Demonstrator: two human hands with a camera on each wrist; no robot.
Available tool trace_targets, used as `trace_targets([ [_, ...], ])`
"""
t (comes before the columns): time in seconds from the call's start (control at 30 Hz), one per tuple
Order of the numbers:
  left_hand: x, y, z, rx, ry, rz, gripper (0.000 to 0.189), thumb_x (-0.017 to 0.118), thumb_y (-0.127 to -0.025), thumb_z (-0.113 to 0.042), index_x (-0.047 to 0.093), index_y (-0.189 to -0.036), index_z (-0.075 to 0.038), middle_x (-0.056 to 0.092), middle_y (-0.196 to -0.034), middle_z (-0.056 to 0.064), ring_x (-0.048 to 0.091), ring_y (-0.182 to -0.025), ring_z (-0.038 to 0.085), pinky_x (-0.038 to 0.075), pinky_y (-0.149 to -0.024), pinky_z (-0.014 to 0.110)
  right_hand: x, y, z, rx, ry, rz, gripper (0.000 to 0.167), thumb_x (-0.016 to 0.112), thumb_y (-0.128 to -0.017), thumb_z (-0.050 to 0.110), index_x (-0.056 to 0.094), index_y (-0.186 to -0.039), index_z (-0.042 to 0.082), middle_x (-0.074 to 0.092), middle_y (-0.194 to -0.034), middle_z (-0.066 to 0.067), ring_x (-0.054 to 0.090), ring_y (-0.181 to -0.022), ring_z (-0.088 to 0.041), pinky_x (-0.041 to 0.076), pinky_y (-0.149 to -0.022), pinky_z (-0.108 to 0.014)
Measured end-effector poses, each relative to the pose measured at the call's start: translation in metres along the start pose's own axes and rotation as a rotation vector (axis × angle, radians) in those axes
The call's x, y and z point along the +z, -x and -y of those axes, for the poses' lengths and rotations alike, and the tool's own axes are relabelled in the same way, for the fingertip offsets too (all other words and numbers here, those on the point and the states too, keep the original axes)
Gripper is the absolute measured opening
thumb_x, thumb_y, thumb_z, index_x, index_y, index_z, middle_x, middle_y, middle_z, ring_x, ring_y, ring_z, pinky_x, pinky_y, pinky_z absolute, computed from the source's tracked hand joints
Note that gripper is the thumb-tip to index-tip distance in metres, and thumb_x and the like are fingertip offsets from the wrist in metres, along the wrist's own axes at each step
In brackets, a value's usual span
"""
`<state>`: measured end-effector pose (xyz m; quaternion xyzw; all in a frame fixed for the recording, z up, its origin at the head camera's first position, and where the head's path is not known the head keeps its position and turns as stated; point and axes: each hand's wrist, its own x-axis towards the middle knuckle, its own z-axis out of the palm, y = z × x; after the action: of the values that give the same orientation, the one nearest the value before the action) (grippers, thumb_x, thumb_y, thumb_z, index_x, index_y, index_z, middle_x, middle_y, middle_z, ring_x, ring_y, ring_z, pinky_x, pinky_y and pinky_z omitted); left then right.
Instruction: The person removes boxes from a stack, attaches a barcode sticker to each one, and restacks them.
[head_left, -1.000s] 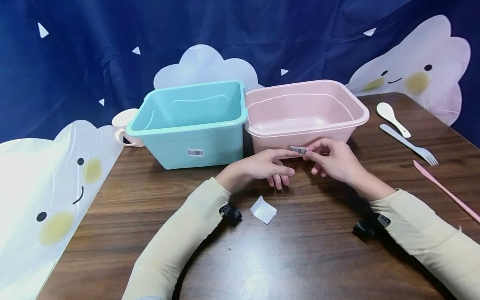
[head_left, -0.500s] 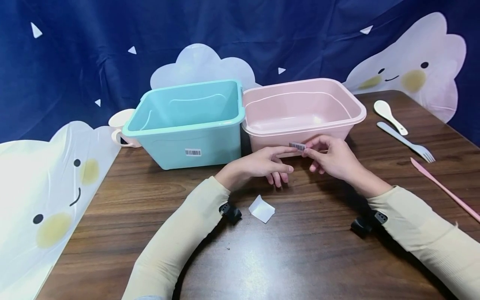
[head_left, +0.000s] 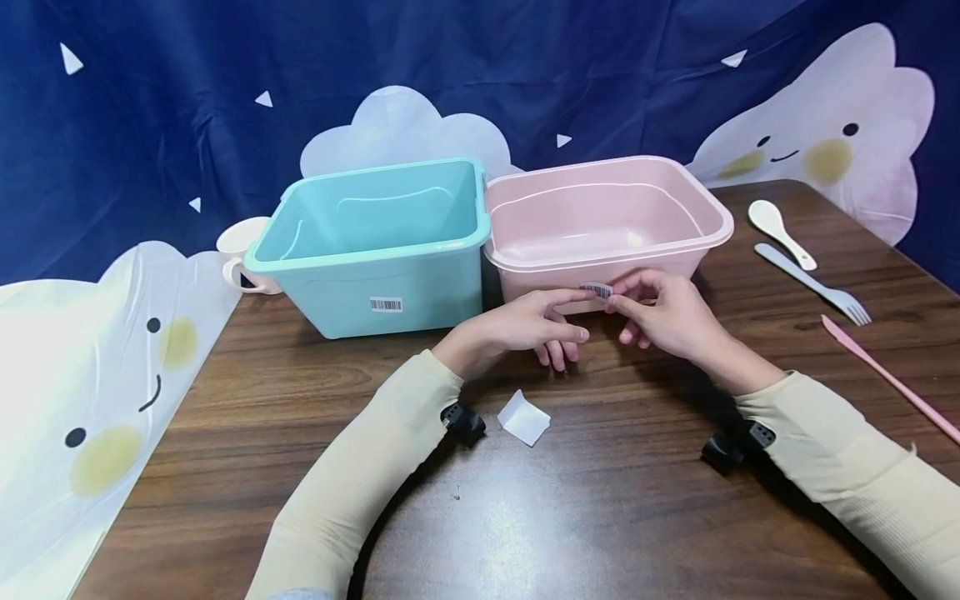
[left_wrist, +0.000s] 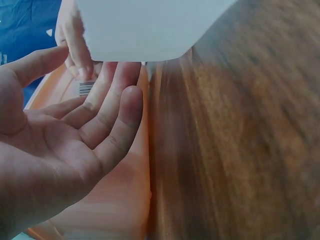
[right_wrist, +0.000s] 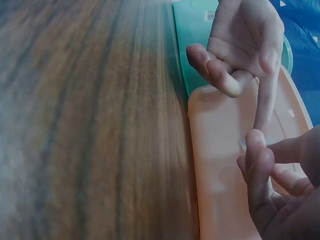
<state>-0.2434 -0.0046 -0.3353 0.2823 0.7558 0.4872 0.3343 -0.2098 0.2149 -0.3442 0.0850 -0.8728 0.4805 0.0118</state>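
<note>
Between thumb and index finger, my right hand (head_left: pixel 663 315) pinches the right end of a small barcode sticker (head_left: pixel 597 289). My left hand (head_left: pixel 525 323) reaches in from the other side, its straight index fingertip at the sticker's left end. The sticker bows slightly in front of the outer wall of the pink plastic bin (head_left: pixel 540 283); whether its back touches the wall I cannot tell. In the left wrist view its black bars (left_wrist: pixel 86 88) show beyond my spread left fingers. A similar barcode sticker (head_left: pixel 386 305) is on the front of the turquoise bin (head_left: pixel 337 292).
A creased white paper piece (head_left: pixel 524 418) lies on the wooden table (head_left: pixel 600 517) below my hands. At the right lie a white spoon (head_left: pixel 780 233), a pale blue fork (head_left: pixel 813 283) and a pink knife (head_left: pixel 885 375). Left of the turquoise bin stands a pale pink mug (head_left: pixel 243 242).
The sticker has risen slightly against the pink bin's front and now bows where it was flat. Both hands moved only a little, and the head view shifted slightly.
</note>
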Motion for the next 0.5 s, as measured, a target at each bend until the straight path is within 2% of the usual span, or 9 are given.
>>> trace_targets([
  [0.13, -0.0008, 0.0004, 0.0002, 0.001, -0.002, -0.011, 0.062, 0.059, -0.101, -0.01, 0.033, -0.157, -0.017, 0.071, -0.08, 0.016, 0.068, -0.061, 0.019, 0.056, -0.059, 0.031, 0.0003, -0.0004, 0.0005, 0.007, -0.01, 0.002, 0.024, 0.063, -0.1, 0.014, 0.061, -0.112, -0.007, 0.073, -0.089, -0.006, 0.064, -0.052, -0.005, 0.052, -0.045, -0.028],
  [0.5, -0.0004, 0.0013, -0.0001, 0.002, 0.06, -0.019, 0.063, 0.058, -0.101, -0.008, 0.032, -0.158, -0.015, 0.068, -0.076, 0.009, 0.069, -0.061, 0.019, 0.056, -0.059, 0.032, 0.0004, 0.001, 0.0005, 0.007, -0.016, 0.001, 0.027, 0.064, -0.1, 0.015, 0.061, -0.114, -0.008, 0.073, -0.091, -0.009, 0.065, -0.052, -0.006, 0.053, -0.045, -0.028],
])
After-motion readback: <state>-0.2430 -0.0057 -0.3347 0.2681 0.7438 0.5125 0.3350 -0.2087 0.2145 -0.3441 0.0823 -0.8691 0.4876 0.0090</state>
